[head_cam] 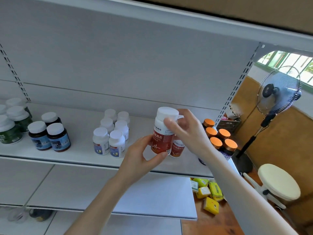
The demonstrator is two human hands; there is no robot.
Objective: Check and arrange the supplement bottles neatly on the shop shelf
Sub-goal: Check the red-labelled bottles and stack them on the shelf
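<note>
- Lower body of the red-labelled white plastic bottle with white cap (160, 139) is gripped by the left hand (142, 153).
- Its neck, just under the cap, is pinched by the right hand (188, 131). It is held upright over the white metal shelf (76, 150).
- Step judged: label check.
- Matching red-labelled bottle (177, 150) stands just behind the grip, orange-capped dark bottles (220, 141) to its right.
- Next: held bottle to be set beside its twin, label forward, neighbours left unknocked.
</note>
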